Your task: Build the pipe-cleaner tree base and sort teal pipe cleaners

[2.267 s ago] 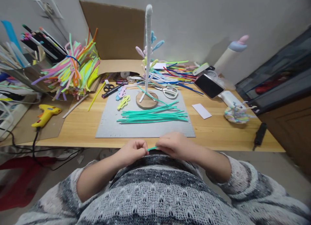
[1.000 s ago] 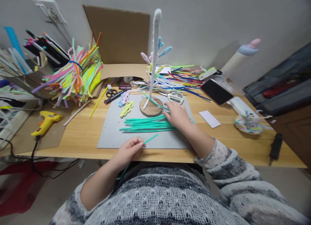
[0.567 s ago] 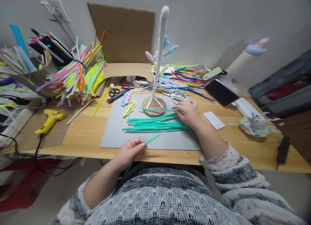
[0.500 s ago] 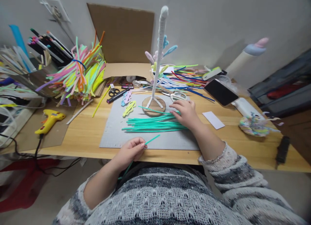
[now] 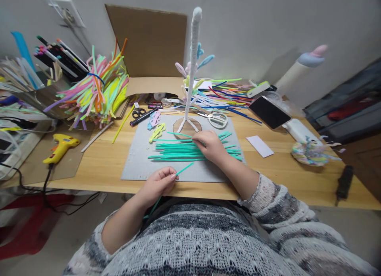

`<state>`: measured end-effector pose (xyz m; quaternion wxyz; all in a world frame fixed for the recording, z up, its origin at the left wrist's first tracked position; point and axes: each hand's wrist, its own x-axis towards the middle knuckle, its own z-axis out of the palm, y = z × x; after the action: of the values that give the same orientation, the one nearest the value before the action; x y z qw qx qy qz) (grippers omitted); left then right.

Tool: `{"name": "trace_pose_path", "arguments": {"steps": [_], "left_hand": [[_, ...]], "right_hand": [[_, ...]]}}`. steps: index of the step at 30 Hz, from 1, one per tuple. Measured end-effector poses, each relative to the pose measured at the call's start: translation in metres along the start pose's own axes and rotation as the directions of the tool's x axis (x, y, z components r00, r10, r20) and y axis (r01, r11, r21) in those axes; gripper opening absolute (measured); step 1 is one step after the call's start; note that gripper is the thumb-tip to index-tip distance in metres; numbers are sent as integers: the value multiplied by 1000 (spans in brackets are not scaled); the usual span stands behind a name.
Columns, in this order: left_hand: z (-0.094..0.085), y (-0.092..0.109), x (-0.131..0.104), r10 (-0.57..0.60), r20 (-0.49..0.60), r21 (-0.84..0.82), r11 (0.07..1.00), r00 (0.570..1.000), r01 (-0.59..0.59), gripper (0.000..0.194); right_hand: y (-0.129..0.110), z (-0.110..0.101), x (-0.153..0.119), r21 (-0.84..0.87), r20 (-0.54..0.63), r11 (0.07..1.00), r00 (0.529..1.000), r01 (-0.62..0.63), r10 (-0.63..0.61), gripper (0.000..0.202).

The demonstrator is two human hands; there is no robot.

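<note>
My left hand [image 5: 159, 184], near the mat's front edge, is closed around a green pipe cleaner [image 5: 185, 169]. One end of it sticks out past the fingertips, and the other hangs below the hand. Over a row of green pipe cleaners [image 5: 175, 152] on the grey mat [image 5: 133, 170], my right hand [image 5: 211, 148] pinches one at the row's far side. Its palm hides part of the row. Just beyond stands a white wrapped stem [image 5: 194, 49] on a round wooden base [image 5: 176, 130]. Yellow [image 5: 157, 133] and pink-and-blue [image 5: 154, 120] bent pieces lie left of the base.
Scissors [image 5: 219, 120] lie right of the base. A yellow glue gun [image 5: 61, 148] and a bundle of coloured pipe cleaners [image 5: 97, 87] are at left. At right are a phone [image 5: 270, 111], a white card [image 5: 260, 146] and a black-handled tool [image 5: 344, 183].
My right hand has slid left along the green row, uncovering its right ends, and its fingers have drawn together on one pipe cleaner. The left hand has hardly moved.
</note>
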<state>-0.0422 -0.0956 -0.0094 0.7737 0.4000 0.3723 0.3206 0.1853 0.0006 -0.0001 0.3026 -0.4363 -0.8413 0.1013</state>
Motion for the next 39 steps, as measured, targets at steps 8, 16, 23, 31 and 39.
{"name": "trace_pose_path", "arguments": {"steps": [8,16,23,31,39], "left_hand": [[6,7,-6,217,-130,-86,970,967,-229,22],[18,22,-7,417,-287,-127,876,863,-465,15],[49,-1,0,257,-51,172,954,965,-245,23],[53,-2,-8,281,-133,303,925,950,-231,28],[62,3,-13,285,-120,276,930,951,-243,27]], "right_hand": [[-35,-40,-11,-89,-210,978,957,187,-202,24],[-80,-55,-80,206,200,970,976,-126,85,23],[-82,-18,-88,718,363,521,887,-461,284,41],[-77,-24,-92,700,266,582,908,-413,324,40],[-97,-22,-83,710,81,630,925,-315,370,19]]}}
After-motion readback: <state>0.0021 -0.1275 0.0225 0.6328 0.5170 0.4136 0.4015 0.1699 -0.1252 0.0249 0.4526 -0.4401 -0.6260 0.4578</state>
